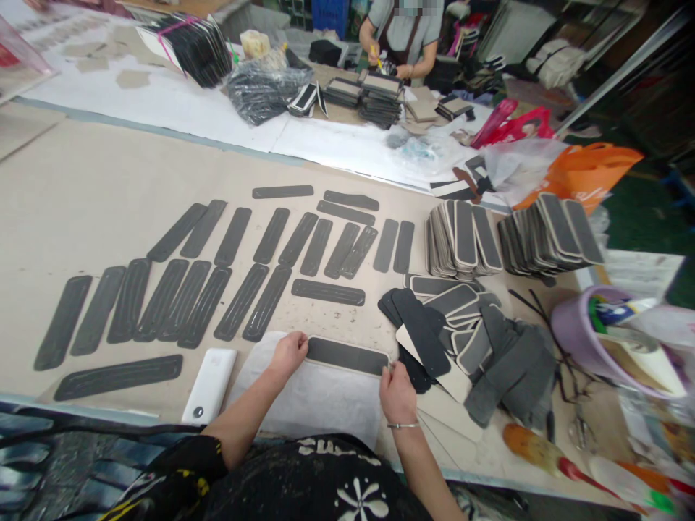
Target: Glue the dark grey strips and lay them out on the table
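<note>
A dark grey strip with a pale border lies level between my hands, over a white sheet at the table's near edge. My left hand pinches its left end. At the right end, my right hand, with a bracelet at the wrist, grips the corner between thumb and fingers. Many glossy grey strips are spread in rows to the left and beyond. Right of my right hand are loose black pieces and a heap of grey pieces.
Stacks of bordered strips stand at the right, near a purple bucket. A white power bank lies left of my left arm. Bottles lie at the lower right. Across the table, a person works behind stacked pieces.
</note>
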Available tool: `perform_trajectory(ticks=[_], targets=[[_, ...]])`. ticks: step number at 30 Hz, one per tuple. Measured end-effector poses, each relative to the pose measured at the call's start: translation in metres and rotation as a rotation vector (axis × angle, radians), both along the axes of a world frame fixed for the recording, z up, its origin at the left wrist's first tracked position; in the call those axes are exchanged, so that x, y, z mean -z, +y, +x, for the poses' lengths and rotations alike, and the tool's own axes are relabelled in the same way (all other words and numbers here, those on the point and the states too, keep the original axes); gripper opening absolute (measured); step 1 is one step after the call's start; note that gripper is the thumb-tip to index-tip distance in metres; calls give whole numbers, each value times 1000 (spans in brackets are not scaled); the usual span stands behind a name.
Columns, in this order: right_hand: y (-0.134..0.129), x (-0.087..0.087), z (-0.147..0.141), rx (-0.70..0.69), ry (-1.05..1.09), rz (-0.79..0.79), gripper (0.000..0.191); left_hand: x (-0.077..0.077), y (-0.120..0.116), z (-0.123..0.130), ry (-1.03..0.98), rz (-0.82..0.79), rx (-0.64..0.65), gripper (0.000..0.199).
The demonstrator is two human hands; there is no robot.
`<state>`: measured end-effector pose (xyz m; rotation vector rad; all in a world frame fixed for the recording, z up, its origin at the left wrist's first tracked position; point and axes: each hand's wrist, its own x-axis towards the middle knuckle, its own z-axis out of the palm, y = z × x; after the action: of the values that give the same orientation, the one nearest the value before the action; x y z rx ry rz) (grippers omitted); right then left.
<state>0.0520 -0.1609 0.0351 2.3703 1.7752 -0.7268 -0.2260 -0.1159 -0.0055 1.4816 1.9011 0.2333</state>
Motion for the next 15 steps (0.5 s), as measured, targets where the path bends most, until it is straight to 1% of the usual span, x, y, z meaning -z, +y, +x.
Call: perform_trajectory(ticks=[1, 3, 4, 6, 7, 9, 11, 13, 15], targets=[[-4, 0, -8, -85, 54, 61, 38, 0, 0, 0, 3, -3, 2, 11], [-10, 3, -32, -361, 212, 252, 45, 0, 0, 0, 18, -9, 10, 11], [-12, 7, -45, -504, 273, 302, 49, 0, 0, 0, 29, -11, 14, 11], [-11, 18, -73, -726, 344, 332, 61, 1, 0, 0, 45, -14, 20, 11], [-9, 24, -83, -802, 366, 332, 65, 1, 0, 0, 49, -15, 23, 11], [-4, 36, -94, -863, 370, 313, 72, 2, 1, 0, 49, -20, 20, 11], [1, 45, -87, -866, 342, 294, 75, 2, 1, 0, 43, -21, 12, 10], [4, 51, -66, -838, 287, 278, 74, 2, 1, -1, 35, -20, 5, 10], [4, 55, -38, -764, 200, 254, 72, 1, 1, 0, 26, -26, -3, 10]])
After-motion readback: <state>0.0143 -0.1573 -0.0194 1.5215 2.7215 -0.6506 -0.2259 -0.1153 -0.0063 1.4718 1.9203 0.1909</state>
